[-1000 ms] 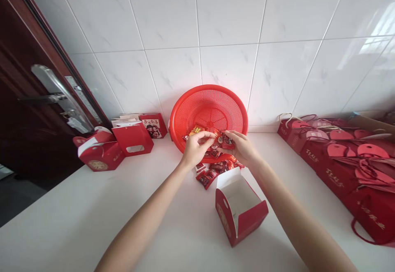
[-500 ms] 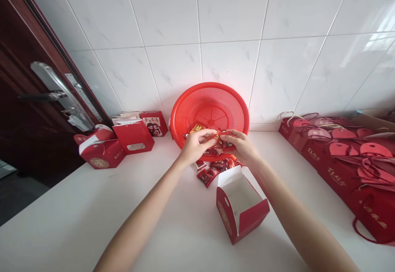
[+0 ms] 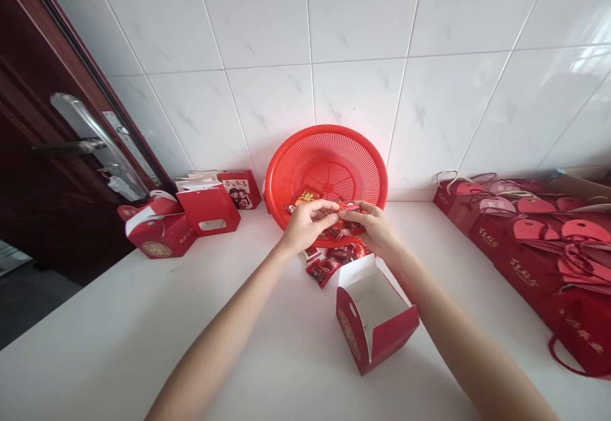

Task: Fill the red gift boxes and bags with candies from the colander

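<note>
My left hand (image 3: pixel 312 222) and my right hand (image 3: pixel 372 225) meet at the front of a red plastic basket (image 3: pixel 329 133), which leans on its side against the wall. The fingers of both pinch a small red candy packet (image 3: pixel 350 206) between them; its details are too small to read. Red wrapped candies (image 3: pixel 341 252) lie inside the basket and spill over its lower rim onto the table. Just below my right wrist stands a red gift box (image 3: pixel 377 319) with its top open, showing a bare white inside.
Red cartons (image 3: pixel 165 233) and a flat red bag (image 3: pixel 210 207) stand at the left, near a dark door with a metal handle (image 3: pixel 95 144). Several red gift boxes with cord handles (image 3: pixel 529 255) line the right. A tiled wall (image 3: pixel 267 20) closes the back.
Both hands stay over the basket's front, with only slight finger movement at the candy packet. The whole view has shifted a little; the boxes and basket stand as before.
</note>
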{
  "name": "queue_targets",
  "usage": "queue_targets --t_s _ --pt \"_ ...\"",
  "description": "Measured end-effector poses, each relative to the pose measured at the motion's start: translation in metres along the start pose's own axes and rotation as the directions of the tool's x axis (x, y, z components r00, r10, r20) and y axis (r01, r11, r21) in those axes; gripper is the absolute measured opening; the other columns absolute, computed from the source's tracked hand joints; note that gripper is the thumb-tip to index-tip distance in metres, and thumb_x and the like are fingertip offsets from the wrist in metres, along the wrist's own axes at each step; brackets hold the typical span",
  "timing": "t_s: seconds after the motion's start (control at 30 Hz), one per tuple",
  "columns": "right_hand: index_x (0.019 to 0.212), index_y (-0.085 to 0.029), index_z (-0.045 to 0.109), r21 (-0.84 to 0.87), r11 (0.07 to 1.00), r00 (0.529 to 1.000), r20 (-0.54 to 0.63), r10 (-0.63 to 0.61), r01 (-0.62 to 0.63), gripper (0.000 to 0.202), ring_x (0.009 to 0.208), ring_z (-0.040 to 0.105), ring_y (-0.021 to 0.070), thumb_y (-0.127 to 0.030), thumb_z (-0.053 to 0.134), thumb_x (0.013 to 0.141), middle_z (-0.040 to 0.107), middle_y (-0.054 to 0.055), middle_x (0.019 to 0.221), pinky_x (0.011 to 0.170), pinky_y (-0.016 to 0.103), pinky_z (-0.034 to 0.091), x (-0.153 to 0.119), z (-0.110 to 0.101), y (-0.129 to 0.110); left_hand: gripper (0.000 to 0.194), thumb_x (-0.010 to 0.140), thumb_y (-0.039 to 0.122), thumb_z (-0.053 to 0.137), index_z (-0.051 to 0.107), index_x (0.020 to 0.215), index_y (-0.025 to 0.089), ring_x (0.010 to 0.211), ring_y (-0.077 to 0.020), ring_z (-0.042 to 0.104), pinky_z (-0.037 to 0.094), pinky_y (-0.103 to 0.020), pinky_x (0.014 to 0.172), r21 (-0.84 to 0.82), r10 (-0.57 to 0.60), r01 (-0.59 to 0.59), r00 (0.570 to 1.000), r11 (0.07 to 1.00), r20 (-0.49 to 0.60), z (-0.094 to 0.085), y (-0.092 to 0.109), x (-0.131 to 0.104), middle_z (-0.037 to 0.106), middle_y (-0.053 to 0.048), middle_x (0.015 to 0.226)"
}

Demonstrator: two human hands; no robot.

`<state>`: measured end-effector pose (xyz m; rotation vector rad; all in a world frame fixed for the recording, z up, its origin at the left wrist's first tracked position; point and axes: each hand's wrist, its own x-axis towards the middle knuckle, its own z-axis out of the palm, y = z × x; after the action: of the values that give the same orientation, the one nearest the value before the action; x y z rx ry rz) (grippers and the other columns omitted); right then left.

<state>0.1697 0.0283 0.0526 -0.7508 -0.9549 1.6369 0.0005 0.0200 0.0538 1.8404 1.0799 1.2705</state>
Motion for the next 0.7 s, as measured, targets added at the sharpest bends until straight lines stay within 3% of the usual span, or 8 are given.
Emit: queue_targets --t_s 0.17,0.27,0.43,0.57,0.7 --pt "0.072 -0.018 0.066 0.024 0.998 0.997 -0.061 -0.054 0.055 0.04 0.067 0.065 0.0151 -0.015 0.092 0.042 0.07 0.0 0.069 0.052 0.023 0.056 0.003 -0.001 -0.001 0.032 0.087 0.043 0.064 0.076 0.101 0.017 0.094 -0.0229 0.073 0.06 -0.034 0.084 0.037 0.031 -0.029 0.998 0.999 -0.061 -0.009 -0.004 0.003 0.079 -0.008 0.102" --pt "0.072 -0.019 0.064 0.014 0.995 0.991 -0.093 -0.096 0.098 0.04 0.064 0.065 0.0154 -0.014 0.09 0.043 0.07 0.001 0.066 0.052 0.024 0.055 0.003 -0.002 -0.004 0.025 0.088 0.033 0.062 0.076 0.101 0.017 0.093 -0.0226 0.074 0.06 -0.033 0.084 0.191 0.034 -0.015 0.994 0.981 -0.1 -0.017 -0.015 0.006 0.079 -0.008 0.103" --pt "0.072 -0.02 0.059 -0.001 0.994 0.99 -0.086 -0.112 0.113 0.043 0.058 0.063 0.0147 -0.014 0.09 0.042 0.071 0.001 0.064 0.052 0.026 0.054 0.002 -0.001 -0.007 0.019 0.085 0.017 0.06 0.077 0.093 0.018 0.086 -0.022 0.075 0.058 -0.032 0.083 0.564 -0.096 0.095 0.995 0.821 -0.028 -0.025 -0.038 0.007 0.08 -0.005 0.095" --pt "0.071 -0.02 0.058 0.008 0.994 0.99 -0.087 -0.109 0.11 0.045 0.059 0.064 0.0147 -0.012 0.089 0.04 0.071 0.001 0.063 0.05 0.024 0.053 0.001 -0.001 -0.008 0.02 0.082 0.019 0.065 0.077 0.097 0.02 0.08 -0.0237 0.075 0.057 -0.032 0.078 0.635 -0.147 0.121 0.989 0.763 -0.011 -0.022 -0.05 0.003 0.079 -0.003 0.081" --pt "0.071 -0.02 0.057 0.016 0.993 0.991 -0.079 -0.111 0.113 0.045 0.06 0.065 0.015 -0.012 0.089 0.04 0.071 0.001 0.063 0.05 0.024 0.053 0.003 -0.004 -0.007 0.033 0.081 0.023 0.067 0.075 0.112 0.017 0.09 -0.03 0.074 0.056 -0.037 0.082 0.686 -0.172 0.154 0.984 0.711 -0.043 -0.015 -0.059 0.001 0.079 -0.009 0.09"
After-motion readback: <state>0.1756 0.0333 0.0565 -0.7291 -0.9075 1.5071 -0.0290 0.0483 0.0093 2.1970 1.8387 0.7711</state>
